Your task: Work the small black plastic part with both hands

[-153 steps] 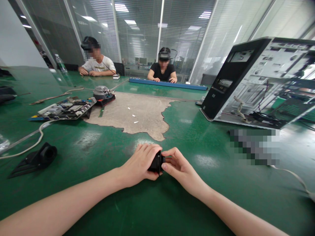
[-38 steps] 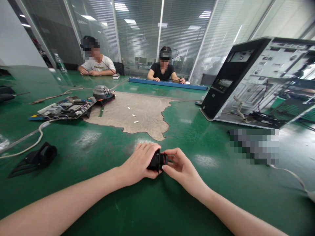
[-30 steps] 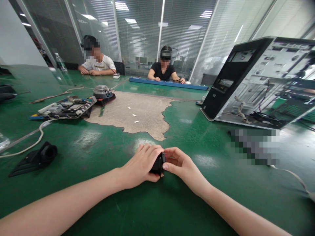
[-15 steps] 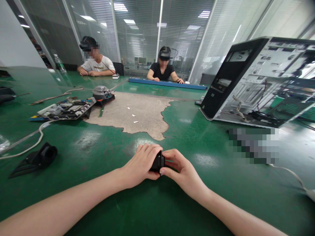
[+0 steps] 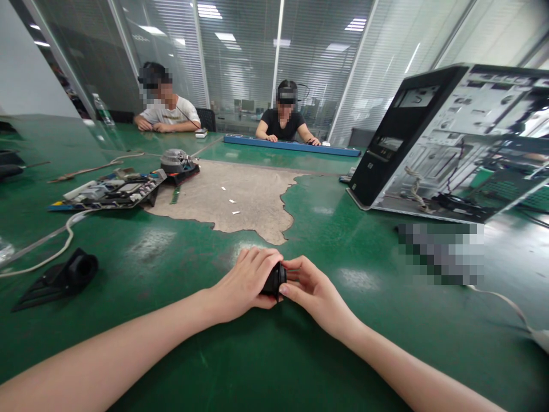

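Observation:
A small black object (image 5: 273,280) is held between my two hands above the near part of the green table (image 5: 206,355). My left hand (image 5: 247,281) wraps over its left side, fingers closed round it. From the right, my right hand (image 5: 315,290) grips its edge between thumb and fingers. Much of the object is hidden by my left fingers. Nearest on the left lies a black plastic part (image 5: 68,274) with a round collar.
A circuit board (image 5: 115,191) and a fan-like part (image 5: 175,162) lie back left. An open computer case (image 5: 446,143) stands right, near a blurred item (image 5: 441,252). Two people (image 5: 169,114) (image 5: 283,123) sit across the table behind a blue bar (image 5: 291,145).
Both hands and the black object have barely shifted; the hold on it is the same. The whole view has moved very slightly.

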The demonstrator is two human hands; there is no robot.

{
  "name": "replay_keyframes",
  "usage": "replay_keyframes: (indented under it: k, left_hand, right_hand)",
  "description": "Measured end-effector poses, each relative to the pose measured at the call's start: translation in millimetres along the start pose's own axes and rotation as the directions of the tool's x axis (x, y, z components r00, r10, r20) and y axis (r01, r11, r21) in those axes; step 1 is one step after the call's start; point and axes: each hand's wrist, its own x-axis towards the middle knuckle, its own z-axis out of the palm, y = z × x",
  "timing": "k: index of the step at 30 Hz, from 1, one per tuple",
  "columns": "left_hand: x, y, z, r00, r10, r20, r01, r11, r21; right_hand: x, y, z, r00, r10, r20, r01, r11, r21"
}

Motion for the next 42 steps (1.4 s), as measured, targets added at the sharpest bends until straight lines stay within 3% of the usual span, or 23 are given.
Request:
replay_keyframes:
  k: [6,13,17,23,32,36,42]
  left_hand:
    - [-0.5,1.3,-0.6,1.000,-0.006,-0.009,0.006,1.000,-0.009]
    - [1.1,4.6,-5.2,0.999,-0.034,0.028,0.036,0.999,-0.041]
    - [1.0,4.4,-4.6,0.999,-0.039,0.018,0.040,0.997,-0.059]
    - [0.8,4.3,-3.3,0.999,-0.052,0.015,0.052,0.997,-0.056]
    - [0.7,4.0,-1.9,0.999,-0.044,-0.007,0.044,0.998,-0.052]
    - [-0.3,4.0,-2.2,0.999,-0.039,-0.012,0.038,0.998,-0.048]
    - [-0.9,4.2,-3.2,1.000,-0.025,0.001,0.025,0.998,-0.049]
  right_hand:
    - [-4.3,0.7,0.9,0.997,-0.072,0.002,0.072,0.997,-0.022]
    - [-1.5,-3.0,2.8,0.999,-0.001,-0.049,0.003,0.999,0.036]
    - [-1.0,-4.2,1.9,0.999,0.047,-0.011,-0.047,0.998,0.042]
    - [-3.0,-2.1,1.8,0.999,-0.013,0.033,0.010,0.996,0.091]
    - [-0.6,-4.6,2.5,1.000,0.022,-0.016,-0.021,0.997,0.079]
    - [-1.2,-4.6,1.2,0.999,0.048,0.023,-0.050,0.996,0.069]
    - [-3.9,-2.5,1.4,0.999,-0.027,0.018,0.026,0.998,0.049]
